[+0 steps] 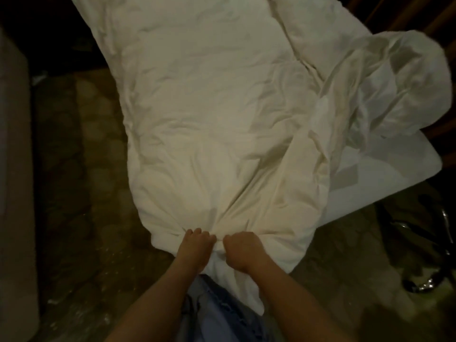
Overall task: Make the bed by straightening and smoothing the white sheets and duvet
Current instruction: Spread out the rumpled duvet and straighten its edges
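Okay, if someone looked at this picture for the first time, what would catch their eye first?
First, the big white duvet that fills the middle of the view and runs away from the person, wrinkled and bright against the dark floor. Next, the two hands at its near edge: the left hand and the right hand side by side, both gripping bunched fabric. To the right, a thinner white sheet lies crumpled in a heap.

Dim patterned carpet (pixel 81 183) l. & r. of bed — chrome-legged chair base (pixel 427 272) at right, on the carpet.
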